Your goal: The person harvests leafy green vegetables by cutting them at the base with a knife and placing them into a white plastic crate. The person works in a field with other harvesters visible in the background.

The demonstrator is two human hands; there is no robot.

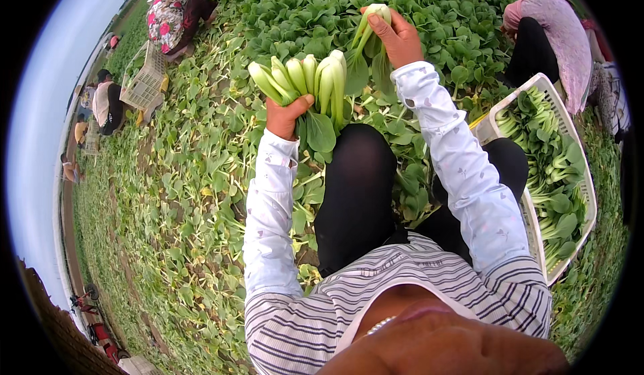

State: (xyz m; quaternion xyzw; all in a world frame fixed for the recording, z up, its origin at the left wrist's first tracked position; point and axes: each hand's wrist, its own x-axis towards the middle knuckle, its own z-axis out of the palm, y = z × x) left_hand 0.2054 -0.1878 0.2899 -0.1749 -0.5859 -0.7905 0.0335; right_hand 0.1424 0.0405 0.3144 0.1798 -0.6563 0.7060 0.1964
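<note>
My left hand (286, 116) is closed around a bunch of bok choy heads (302, 75), their pale bases pointing up and their leaves hanging below the fist. Farther forward and to the right, my right hand (397, 35) grips a single bok choy head (378, 12) by its pale base; its leaves hang down. A gap separates the two hands. Growing bok choy plants (322, 18) stand in a dense green patch just beyond them. Whether the bunch has roots left on it cannot be told.
At my right, a white plastic crate (587, 173) holds many bok choy heads (553, 158). A person in pink (553, 38) crouches beyond it. Cut leaves (191, 214) litter the ground at left. Another person (168, 20) works near a crate (146, 80); a red vehicle (103, 335) stands far left.
</note>
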